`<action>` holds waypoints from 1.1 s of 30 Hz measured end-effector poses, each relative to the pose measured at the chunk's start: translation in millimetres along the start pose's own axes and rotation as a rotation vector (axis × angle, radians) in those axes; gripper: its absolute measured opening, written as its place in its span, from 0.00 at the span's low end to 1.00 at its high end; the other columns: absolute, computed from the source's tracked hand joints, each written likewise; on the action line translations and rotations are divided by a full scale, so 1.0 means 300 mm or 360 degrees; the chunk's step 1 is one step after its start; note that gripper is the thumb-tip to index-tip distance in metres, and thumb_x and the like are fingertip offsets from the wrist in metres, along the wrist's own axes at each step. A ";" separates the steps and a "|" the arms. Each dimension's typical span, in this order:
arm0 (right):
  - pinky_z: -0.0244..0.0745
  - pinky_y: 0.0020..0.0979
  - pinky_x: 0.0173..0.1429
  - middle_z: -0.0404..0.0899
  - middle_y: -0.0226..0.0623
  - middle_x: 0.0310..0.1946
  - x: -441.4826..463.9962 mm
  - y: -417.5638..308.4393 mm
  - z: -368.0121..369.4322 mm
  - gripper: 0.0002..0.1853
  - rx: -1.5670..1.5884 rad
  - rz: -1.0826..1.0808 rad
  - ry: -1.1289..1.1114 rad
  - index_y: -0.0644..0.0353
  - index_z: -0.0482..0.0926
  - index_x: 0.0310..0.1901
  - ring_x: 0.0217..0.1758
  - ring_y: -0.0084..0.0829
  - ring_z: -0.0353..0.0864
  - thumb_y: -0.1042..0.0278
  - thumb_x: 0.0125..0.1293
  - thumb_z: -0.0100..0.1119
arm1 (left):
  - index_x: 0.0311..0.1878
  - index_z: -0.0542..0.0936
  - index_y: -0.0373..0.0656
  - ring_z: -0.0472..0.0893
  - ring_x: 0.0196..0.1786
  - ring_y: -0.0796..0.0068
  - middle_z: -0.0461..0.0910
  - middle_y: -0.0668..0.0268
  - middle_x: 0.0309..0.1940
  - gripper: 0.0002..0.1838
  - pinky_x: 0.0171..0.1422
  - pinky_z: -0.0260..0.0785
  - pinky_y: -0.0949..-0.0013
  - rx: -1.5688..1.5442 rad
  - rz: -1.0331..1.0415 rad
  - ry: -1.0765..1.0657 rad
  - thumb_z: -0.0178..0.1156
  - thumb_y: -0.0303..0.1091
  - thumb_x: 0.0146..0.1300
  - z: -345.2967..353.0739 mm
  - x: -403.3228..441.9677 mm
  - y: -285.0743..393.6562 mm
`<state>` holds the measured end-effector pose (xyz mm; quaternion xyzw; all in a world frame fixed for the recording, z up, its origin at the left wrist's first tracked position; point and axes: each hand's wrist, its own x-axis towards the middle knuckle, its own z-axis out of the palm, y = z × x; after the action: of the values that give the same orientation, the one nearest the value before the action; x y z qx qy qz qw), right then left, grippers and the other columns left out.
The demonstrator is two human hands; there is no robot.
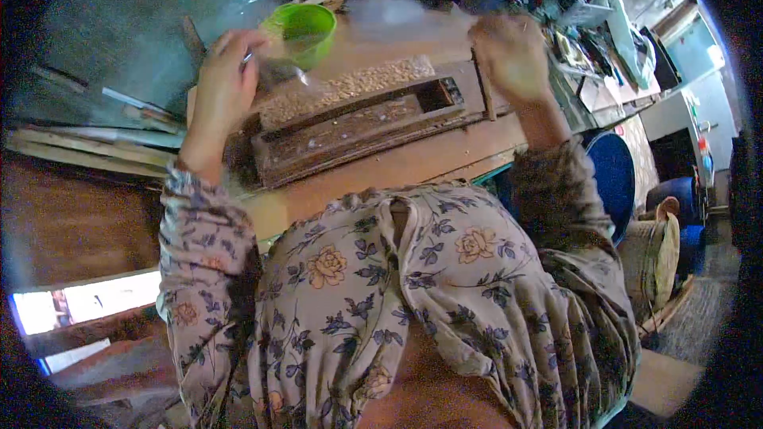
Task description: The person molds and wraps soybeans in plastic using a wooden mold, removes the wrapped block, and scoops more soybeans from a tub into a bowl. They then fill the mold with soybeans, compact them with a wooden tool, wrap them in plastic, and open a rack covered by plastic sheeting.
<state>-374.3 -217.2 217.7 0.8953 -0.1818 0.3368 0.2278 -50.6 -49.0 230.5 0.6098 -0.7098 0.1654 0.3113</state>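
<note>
While both hands are raised over the table [413, 160], the work seems to be in a step of handling the grains [350, 89], which lie in a pale strip along the far side of a long wooden box [366, 139]. The left hand [228, 71] has its fingers curled near the green cup [306, 36]; whether it grips something, I am not able to tell. The right hand [510, 56] is blurred beyond the box's other end, and its grip I cannot tell either. In my judgement, a next move calls for light fingers, because such small pieces scatter easily. The grains look dry and knobbly. The box is rectangular, of dark, worn wood, with pale specks inside its hollow. The cup is round and smooth, probably plastic, its mouth turned partly toward the person.
</note>
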 end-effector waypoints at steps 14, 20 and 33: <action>0.57 0.42 0.58 0.72 0.36 0.38 -0.490 -0.366 0.231 0.11 0.0412 0.0554 -0.0763 0.51 0.77 0.38 0.47 0.37 0.69 0.67 0.50 0.53 | 0.41 0.76 0.49 0.74 0.40 0.62 0.74 0.65 0.35 0.17 0.44 0.69 0.61 0.0097 0.0178 -0.0429 0.53 0.21 0.47 0.228 -0.503 -0.110; 0.67 0.43 0.50 0.67 0.48 0.44 -0.463 -0.343 0.197 0.23 0.1038 0.1236 -0.0599 0.53 0.69 0.49 0.47 0.47 0.69 0.68 0.48 0.56 | 0.42 0.76 0.48 0.74 0.42 0.62 0.75 0.66 0.34 0.19 0.46 0.68 0.61 0.0381 0.0012 -0.0174 0.54 0.21 0.43 0.251 -0.592 -0.171; 0.44 0.59 0.61 0.50 0.43 0.64 -0.333 -0.279 0.264 0.20 0.0244 0.0605 -0.0892 0.46 0.72 0.50 0.64 0.52 0.50 0.50 0.57 0.50 | 0.42 0.77 0.48 0.71 0.51 0.67 0.75 0.69 0.45 0.17 0.54 0.63 0.62 0.0440 0.0008 -0.0506 0.52 0.25 0.47 0.157 -0.586 -0.137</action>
<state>-363.8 -172.7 72.2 0.9177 -0.3750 0.1269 0.0342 -11.1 47.8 75.9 0.6633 -0.7221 0.1638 0.1083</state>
